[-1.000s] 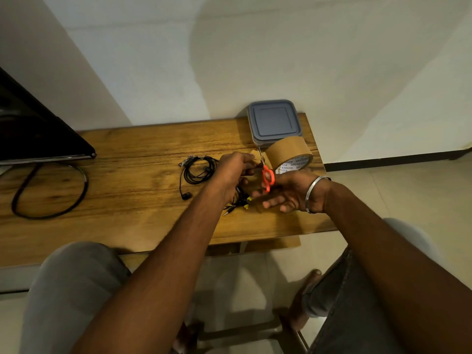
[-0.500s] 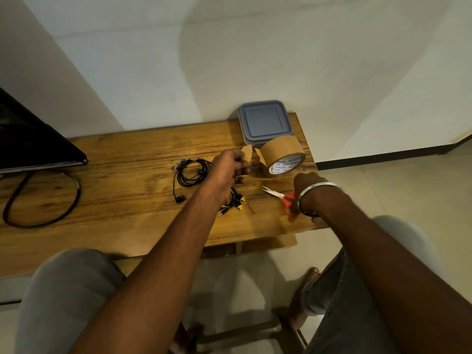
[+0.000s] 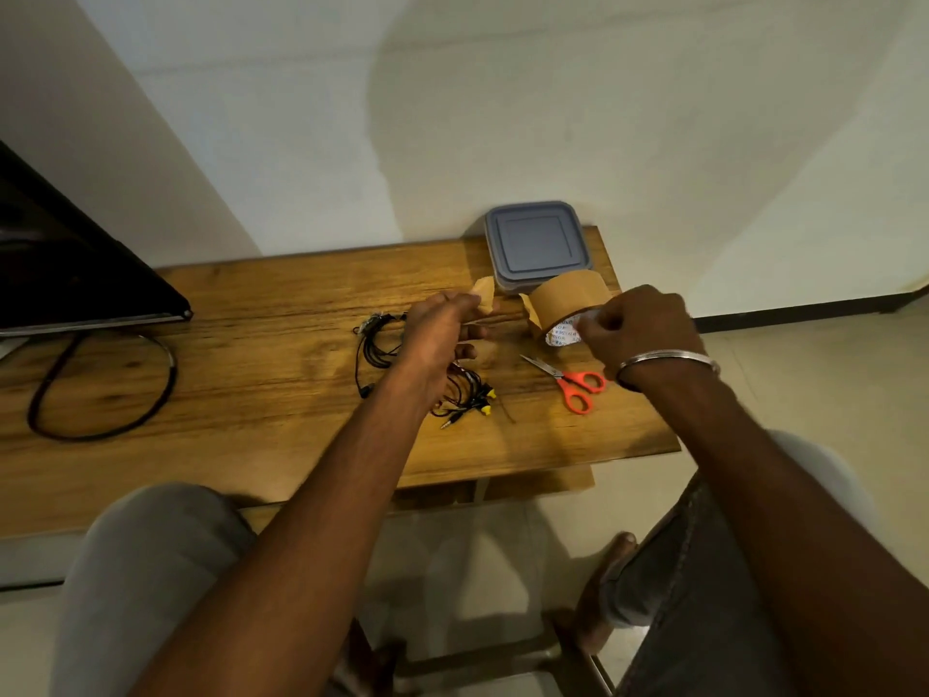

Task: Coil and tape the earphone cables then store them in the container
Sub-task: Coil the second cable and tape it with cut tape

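Observation:
A brown tape roll (image 3: 562, 297) stands on edge on the wooden table (image 3: 251, 389), right in front of the closed grey container (image 3: 536, 244). My right hand (image 3: 636, 329) grips the roll's near rim. My left hand (image 3: 442, 329) pinches a cut strip of brown tape (image 3: 485, 296) above the table. A black earphone cable (image 3: 377, 344) lies coiled to the left of my left hand. A second earphone cable with yellow tips (image 3: 467, 394) lies bunched below that hand.
Orange-handled scissors (image 3: 570, 379) lie on the table near its right edge. A black monitor (image 3: 65, 274) stands at the left with a thick black cable loop (image 3: 100, 389) beside it. My knees sit below the table's front edge.
My right hand put the scissors down on the table and moved up to the tape roll. My left hand lifted the cut tape strip away from the roll.

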